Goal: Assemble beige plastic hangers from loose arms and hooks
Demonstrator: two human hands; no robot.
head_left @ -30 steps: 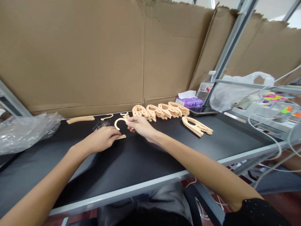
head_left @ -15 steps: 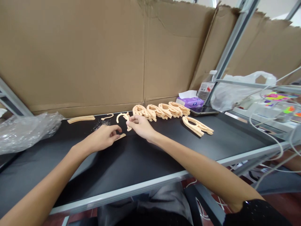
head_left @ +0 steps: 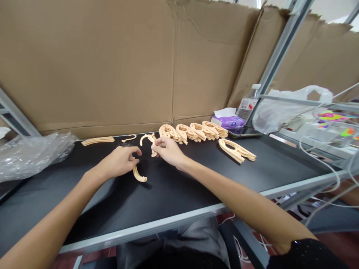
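Hands meet near the back of the black bench point(head_left: 179, 186). My left hand point(head_left: 119, 162) pinches the upper end of a curved tan piece point(head_left: 137, 174), whose lower end touches the bench, fingers otherwise loosely curled. My right hand point(head_left: 168, 149) pinches a hook-shaped tan piece point(head_left: 148, 139) between thumb and fingertips, holding it just clear of the surface (tilted toward the left hand, I judge so the two parts can be lined up). Behind it a row of stacked tan parts point(head_left: 193, 131) lies in overlapping piles along the cardboard wall point(head_left: 112, 63), and a separate stack point(head_left: 237, 150) sits to the right. Farther back stand a purple tissue pack point(head_left: 227, 121) and a water bottle point(head_left: 246, 104); their labels are too small to read.
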